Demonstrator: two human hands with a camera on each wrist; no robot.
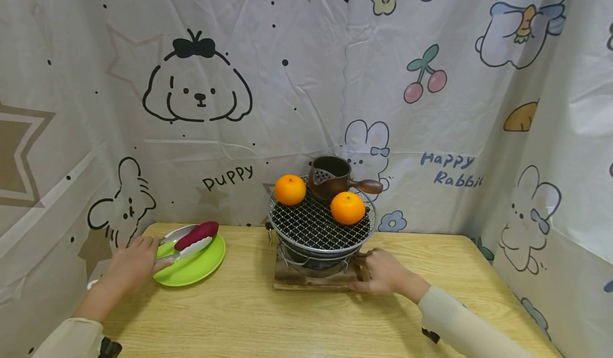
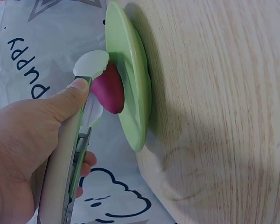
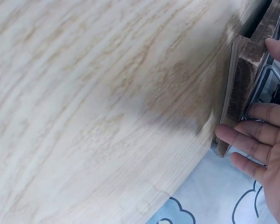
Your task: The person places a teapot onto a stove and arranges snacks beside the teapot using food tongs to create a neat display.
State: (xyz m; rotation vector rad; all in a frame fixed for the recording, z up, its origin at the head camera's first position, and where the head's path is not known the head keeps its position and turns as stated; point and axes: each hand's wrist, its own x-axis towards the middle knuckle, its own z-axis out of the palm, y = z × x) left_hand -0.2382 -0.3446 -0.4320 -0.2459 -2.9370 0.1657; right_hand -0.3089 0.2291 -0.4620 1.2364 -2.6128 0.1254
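My left hand [image 1: 136, 262] grips a pair of metal tongs [image 2: 60, 158] with white scalloped tips. Between those tips lies a smooth maroon sweet potato [image 1: 196, 236], over the lime-green plate [image 1: 193, 273] on the table's left. My right hand [image 1: 380, 273] touches the right side of the wooden board [image 1: 311, 281] under a round tabletop grill [image 1: 316, 257]. In the right wrist view, its thumb is at one corner of the board and its fairly straight fingers [image 3: 247, 142] reach along the edge, close to the wire stand.
Two oranges, one at the left [image 1: 290, 190] and one at the right [image 1: 347, 208], sit on the grill's wire mesh [image 1: 306, 225]. Behind them stands a brown side-handled pot [image 1: 330, 177]. A printed cloth [image 1: 297, 108] hangs around the wooden table [image 1: 230, 315].
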